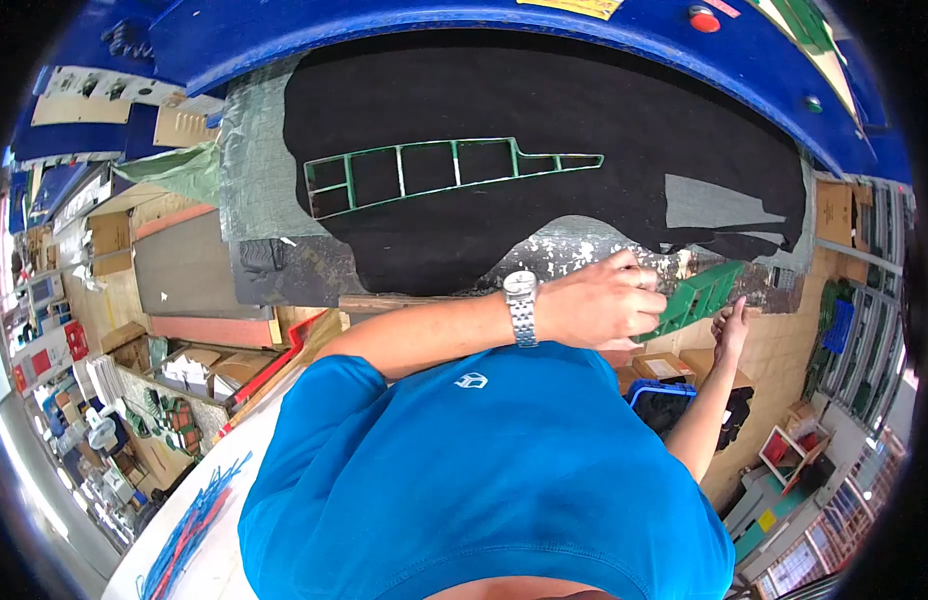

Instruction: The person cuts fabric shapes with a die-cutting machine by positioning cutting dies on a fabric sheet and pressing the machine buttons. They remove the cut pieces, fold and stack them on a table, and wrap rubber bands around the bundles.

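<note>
We had one long green frame [455, 165] laid on the black sheet [544, 95]; the slotted green piece [692, 302] was not on it. That tapering, crossbarred piece tilted off the sheet's near right edge, our left hand [609, 300] pinching one end; whether our right hand [729, 325] gripped it, we couldn't tell.

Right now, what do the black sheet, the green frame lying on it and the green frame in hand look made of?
Black sheet: matte, perhaps leather; the irregular, hide-like outline hints at it, but cloth is possible.
Frame on the sheet: likely thin metal, green sides, pale bare-looking edges.
Frame in hand: even green, rigid-looking; painted metal or plastic, can't tell.
</note>
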`<action>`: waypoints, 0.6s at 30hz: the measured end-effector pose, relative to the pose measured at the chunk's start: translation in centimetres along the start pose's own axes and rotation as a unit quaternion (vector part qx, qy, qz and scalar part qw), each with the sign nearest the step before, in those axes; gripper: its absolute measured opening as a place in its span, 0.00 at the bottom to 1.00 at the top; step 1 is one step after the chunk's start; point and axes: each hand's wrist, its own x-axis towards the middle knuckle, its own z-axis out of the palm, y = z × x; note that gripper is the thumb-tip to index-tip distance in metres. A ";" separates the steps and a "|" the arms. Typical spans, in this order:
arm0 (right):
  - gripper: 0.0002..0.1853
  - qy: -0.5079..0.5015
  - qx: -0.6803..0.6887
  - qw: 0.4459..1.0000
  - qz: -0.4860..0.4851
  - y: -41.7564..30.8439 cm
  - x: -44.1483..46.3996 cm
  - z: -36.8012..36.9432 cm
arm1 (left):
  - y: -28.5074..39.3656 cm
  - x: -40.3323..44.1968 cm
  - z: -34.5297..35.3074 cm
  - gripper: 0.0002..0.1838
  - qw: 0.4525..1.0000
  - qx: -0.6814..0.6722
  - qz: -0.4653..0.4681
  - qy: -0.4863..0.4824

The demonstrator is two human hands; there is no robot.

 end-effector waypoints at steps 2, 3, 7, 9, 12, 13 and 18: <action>0.28 0.003 -0.003 1.000 -0.017 1.4 2.2 -0.8 | -0.1 -0.5 0.0 0.21 0.999 -0.031 -0.008 -0.007; 0.26 0.015 -0.051 0.999 -0.013 0.5 1.6 -0.1 | -0.1 -0.8 0.2 0.21 0.999 -0.034 -0.014 0.000; 0.21 0.015 -0.107 0.993 -0.049 1.1 2.9 -0.3 | -0.4 -1.8 0.4 0.18 0.996 -0.057 -0.059 -0.018; 0.19 -0.012 -0.105 0.994 -0.038 1.2 3.7 -0.9 | -0.6 -2.3 0.4 0.18 0.995 -0.060 -0.073 -0.016; 0.14 -0.015 -0.102 0.994 -0.035 1.0 3.8 -0.8 | -0.9 -3.1 0.3 0.18 0.992 -0.054 -0.110 -0.036; 0.13 -0.010 -0.115 0.993 -0.038 0.9 3.7 -0.9 | -1.2 -3.5 0.5 0.18 0.992 -0.043 -0.117 -0.022; 0.12 0.018 -0.051 0.996 -0.076 0.8 2.4 -3.0 | -1.8 -5.8 -1.9 0.18 0.979 -0.018 -0.202 0.012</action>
